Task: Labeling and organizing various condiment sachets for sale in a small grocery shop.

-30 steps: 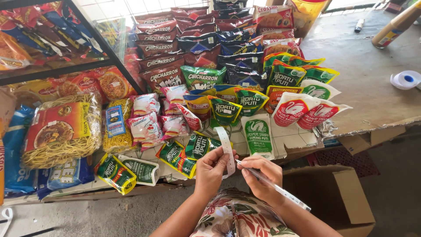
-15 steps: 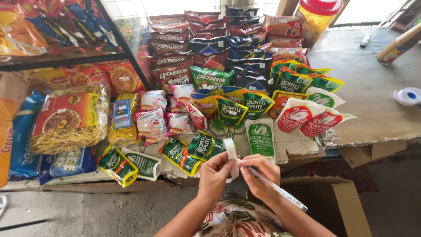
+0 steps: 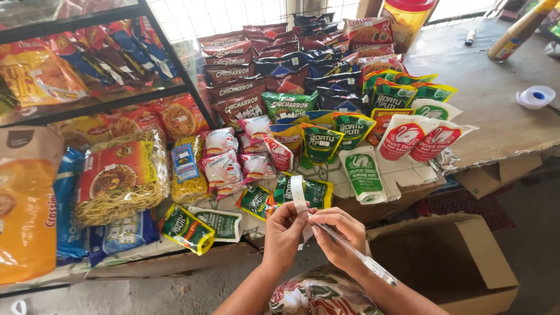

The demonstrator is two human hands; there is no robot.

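**Both hands on white strip, pen in right**

Left edge: orange bag (image 3: 26, 216) cut off by frame; shelf (image 3: 105, 93) contents blurred behind glare. Noodle pack (image 3: 119, 178) next, partly covering blue packs below. Green sachets (image 3: 186, 228) along counter front, one half hidden behind wrists.

Centre: left hand (image 3: 286, 230) pinching white strip (image 3: 298, 195) near its lower end, fingers closed on it. Strip upright, above sachets at counter edge; lower end hidden between hands, markings on it too small to make out. Right hand (image 3: 338, 233) touching strip at fingertips and gripping clear pen (image 3: 356, 254), pen angled down to right; tip hidden by fingers. Forearms cut off at bottom, floral cloth (image 3: 318, 294) below.

Right: cardboard box (image 3: 449, 262) open, inside in shadow. White tape roll (image 3: 534, 96) near right edge of worktop.

Versus half a second ago: hands and strip same pose, same grip; view shifted slightly, less of bottle top right.
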